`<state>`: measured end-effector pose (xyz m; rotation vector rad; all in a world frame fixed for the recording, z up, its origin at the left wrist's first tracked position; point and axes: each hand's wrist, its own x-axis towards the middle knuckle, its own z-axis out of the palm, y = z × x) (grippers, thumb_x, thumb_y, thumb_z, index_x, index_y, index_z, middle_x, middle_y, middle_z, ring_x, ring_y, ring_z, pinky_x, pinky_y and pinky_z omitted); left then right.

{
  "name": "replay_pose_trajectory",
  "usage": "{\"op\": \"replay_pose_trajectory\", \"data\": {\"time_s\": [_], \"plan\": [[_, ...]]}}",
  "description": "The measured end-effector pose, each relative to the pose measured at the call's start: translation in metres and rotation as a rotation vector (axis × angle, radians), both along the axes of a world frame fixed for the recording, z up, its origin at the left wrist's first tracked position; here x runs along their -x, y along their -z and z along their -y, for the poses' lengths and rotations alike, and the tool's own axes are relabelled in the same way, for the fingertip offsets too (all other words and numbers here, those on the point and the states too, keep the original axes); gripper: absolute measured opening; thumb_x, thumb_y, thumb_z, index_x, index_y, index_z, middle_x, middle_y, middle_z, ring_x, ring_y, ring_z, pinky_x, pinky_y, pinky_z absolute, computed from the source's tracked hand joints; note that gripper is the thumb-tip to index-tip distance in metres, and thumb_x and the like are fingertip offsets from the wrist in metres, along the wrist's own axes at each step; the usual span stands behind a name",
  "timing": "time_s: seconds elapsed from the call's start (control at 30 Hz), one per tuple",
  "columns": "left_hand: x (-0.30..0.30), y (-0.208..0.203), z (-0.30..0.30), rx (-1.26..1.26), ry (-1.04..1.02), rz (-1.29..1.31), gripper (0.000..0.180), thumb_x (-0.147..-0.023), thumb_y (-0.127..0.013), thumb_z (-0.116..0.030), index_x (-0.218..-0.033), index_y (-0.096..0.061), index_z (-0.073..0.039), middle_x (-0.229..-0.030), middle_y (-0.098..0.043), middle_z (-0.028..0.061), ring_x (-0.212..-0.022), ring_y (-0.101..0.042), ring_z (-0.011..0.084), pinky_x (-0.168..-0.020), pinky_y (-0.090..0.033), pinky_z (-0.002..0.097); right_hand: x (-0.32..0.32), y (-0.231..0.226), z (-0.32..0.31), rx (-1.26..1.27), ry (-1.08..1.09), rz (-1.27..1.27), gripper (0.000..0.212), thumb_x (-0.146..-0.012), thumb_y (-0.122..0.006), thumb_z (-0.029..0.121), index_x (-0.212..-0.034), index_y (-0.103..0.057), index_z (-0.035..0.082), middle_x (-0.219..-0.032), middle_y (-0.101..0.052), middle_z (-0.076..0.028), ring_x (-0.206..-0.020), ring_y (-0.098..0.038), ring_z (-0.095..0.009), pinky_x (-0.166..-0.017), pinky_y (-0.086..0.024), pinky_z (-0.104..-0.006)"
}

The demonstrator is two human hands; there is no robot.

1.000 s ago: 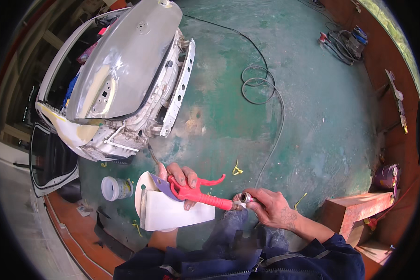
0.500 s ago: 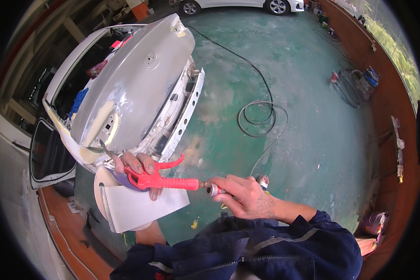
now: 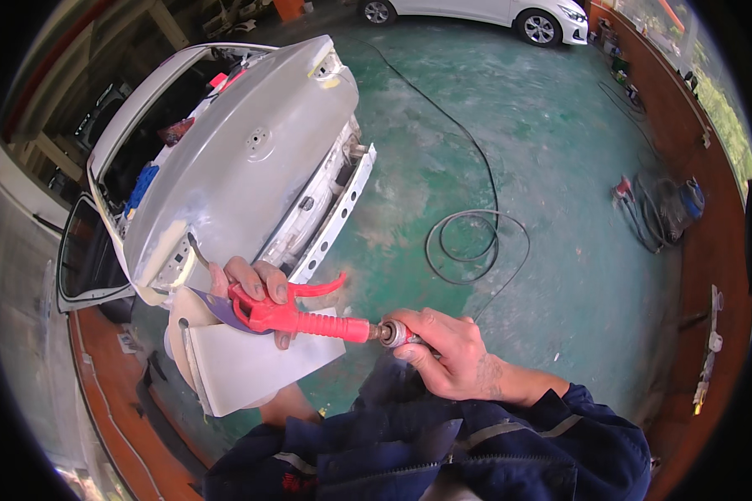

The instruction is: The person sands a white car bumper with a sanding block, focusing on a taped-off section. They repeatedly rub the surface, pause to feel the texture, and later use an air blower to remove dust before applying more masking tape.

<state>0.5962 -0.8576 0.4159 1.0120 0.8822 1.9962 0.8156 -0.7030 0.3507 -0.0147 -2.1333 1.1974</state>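
Observation:
A red air blow gun (image 3: 332, 325) lies across my body, gripped in my left hand (image 3: 257, 282). Its thin dark nozzle (image 3: 197, 250) points up and left. The same hand also keeps hold of a white sheet or board (image 3: 263, 363) and a purple-backed abrasive sheet (image 3: 215, 308); how the fingers pinch these is partly hidden. My right hand (image 3: 449, 351) is closed around a metal and red hose coupling (image 3: 395, 334). The brass fitting (image 3: 378, 331) at the gun's handle end meets the coupling's mouth; whether it is locked in cannot be told.
Ahead on the left stands a car body (image 3: 217, 167) with a grey, partly filled trunk lid. A dark hose (image 3: 485, 159) loops over the green floor (image 3: 576, 275). A white car (image 3: 468, 8) is at the back; a machine with hoses (image 3: 673, 209) sits by the right wall.
Both hands have shifted slightly right with the blow gun and coupling. The fitting now lines up with the coupling's mouth. My view has turned slightly, so the surroundings sit differently.

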Motion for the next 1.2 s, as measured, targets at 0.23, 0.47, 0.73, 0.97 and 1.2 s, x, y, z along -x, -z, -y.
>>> {"op": "replay_pose_trajectory", "data": {"time_s": [0.23, 0.47, 0.73, 0.97, 1.2], "plan": [[0.089, 0.009, -0.047, -0.01, 0.275, -0.23, 0.055, -0.115, -0.016, -0.039, -0.106, -0.053, 0.001, -0.106, -0.059, 0.0322, -0.06, -0.066, 0.038, -0.054, -0.06, 0.0404, 0.054, 0.005, -0.054, -0.031, -0.033, 0.073, 0.035, -0.096, -0.072, 0.015, -0.127, -0.065, 0.001, -0.084, -0.065, -0.01, -0.066, -0.063, -0.026, -0.057, -0.05, -0.0357], [0.172, 0.058, -0.119, -0.163, 0.217, -0.067, 0.051, -0.115, -0.019, -0.035, -0.107, -0.052, 0.003, -0.106, -0.059, 0.0319, -0.061, -0.066, 0.0405, -0.058, -0.06, 0.0453, 0.148, -0.02, -0.135, 0.29, -0.268, 0.455, 0.029, -0.103, -0.065, 0.019, -0.125, -0.067, 0.0, -0.084, -0.068, -0.015, -0.069, -0.067, -0.025, -0.061, -0.051, -0.0361], [0.244, 0.107, -0.175, -0.116, -0.149, 0.136, 0.048, -0.113, -0.033, -0.041, -0.101, -0.052, 0.001, -0.097, -0.061, 0.0218, -0.061, -0.061, 0.0258, -0.059, -0.056, 0.0359, 0.295, 0.004, -0.191, -0.143, -0.248, 0.446, 0.064, -0.107, -0.054, 0.038, -0.158, -0.034, 0.004, -0.133, -0.059, -0.025, -0.088, -0.072, -0.037, -0.075, -0.057, -0.0477], [0.312, 0.161, -0.264, 0.538, -0.593, 0.258, 0.053, -0.109, -0.045, -0.043, -0.13, -0.062, 0.002, -0.115, -0.072, 0.0182, -0.099, -0.066, 0.0204, -0.085, -0.053, 0.0328, 0.44, 0.045, -0.267, 0.274, -0.248, 0.768, 0.068, -0.108, -0.04, 0.058, -0.123, -0.055, -0.007, -0.092, -0.069, -0.019, -0.061, -0.07, -0.028, -0.061, -0.058, -0.0389], [0.309, 0.219, -0.189, 0.735, -0.697, 0.343, 0.06, -0.106, -0.046, -0.052, -0.124, -0.066, 0.002, -0.101, -0.076, 0.0191, -0.084, -0.066, 0.0188, -0.071, -0.048, 0.0302, 0.576, 0.069, -0.415, 0.114, 0.225, 0.791, 0.069, -0.109, -0.037, 0.053, -0.091, -0.062, -0.009, -0.07, -0.066, -0.015, -0.047, -0.064, -0.027, -0.054, -0.055, -0.0398]]}}
